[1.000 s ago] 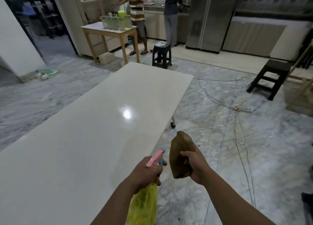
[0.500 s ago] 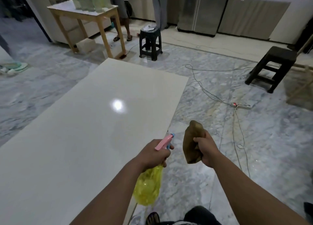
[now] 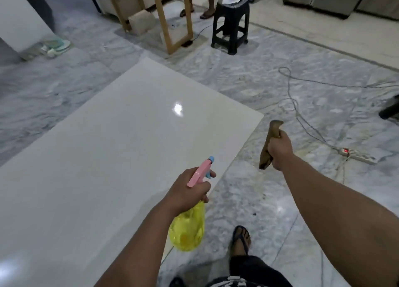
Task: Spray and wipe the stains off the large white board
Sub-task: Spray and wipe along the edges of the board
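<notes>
White glossy board (image 3: 112, 157) lies flat, filling the left and centre of the view. Long axis runs from roughly 7 o'clock near the body to 1 o'clock at the far corner. Can't tell what carries it; its right edge overhangs the marble floor (image 3: 269, 200).

Left hand (image 3: 187, 191) is wrapped around the neck of the spray bottle (image 3: 187, 228): yellow translucent body hanging below the fist, pink head, blue nozzle tip. One finger sits forward by the trigger. Nozzle points toward about 1 o'clock, over the board's right edge. From this hand the bulk of the board lies at 10 to 12 o'clock, so the left hand is the nearer one and already above the surface's edge.

Right hand (image 3: 279, 152) is closed on a bunched brown cloth (image 3: 268, 144), held upright over the floor, off the board at its 3 o'clock side. The board edge is near it, toward 9 o'clock.

Board looks clean from here: uniform white, one lamp glare spot near centre, a second glare patch at the lower left corner. No stains resolvable at this sharpness.

Judgement: spray step not yet done. Next move likely needs the nozzle swung toward 11 o'clock so mist lands on the board rather than past its edge, then the cloth hand crosses in from 3 o'clock.

Hazard: power strip (image 3: 356, 155) and cables (image 3: 302, 114) on the floor at 2 to 3 o'clock.
</notes>
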